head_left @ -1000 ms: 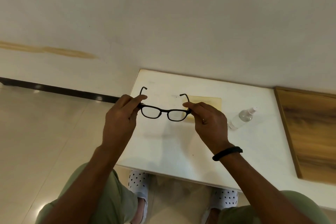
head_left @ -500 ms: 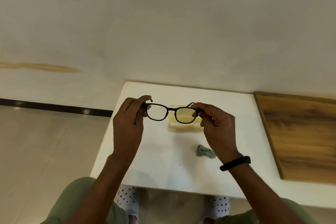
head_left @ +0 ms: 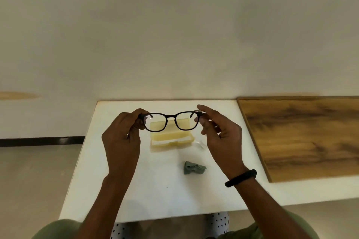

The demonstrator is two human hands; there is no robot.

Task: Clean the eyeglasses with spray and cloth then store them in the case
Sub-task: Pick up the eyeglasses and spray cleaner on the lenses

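Since half a second ago we have kept the eyeglasses (head_left: pixel 171 121) raised between both hands, and our view has dropped, so more of the white table (head_left: pixel 155 196) shows, with the yellow case (head_left: pixel 172 137) now seen in full. We hold the black-framed eyeglasses in the air above the case, lenses facing us, and part of the case shows through the lenses. Our left hand (head_left: pixel 122 137) is closed around the frame's left end, fingers curled tight. Our right hand (head_left: pixel 221 136) pinches the right end between thumb and forefinger, the other fingers loosely spread. The case lies open on the table. A crumpled grey-green cloth (head_left: pixel 193 168) lies nearer us than the case, well apart from it. Just right of the case, a clear object, blurred and partly hidden by our right hand, may be the spray bottle (head_left: pixel 200 144). A black band (head_left: pixel 240 178) circles our right wrist.
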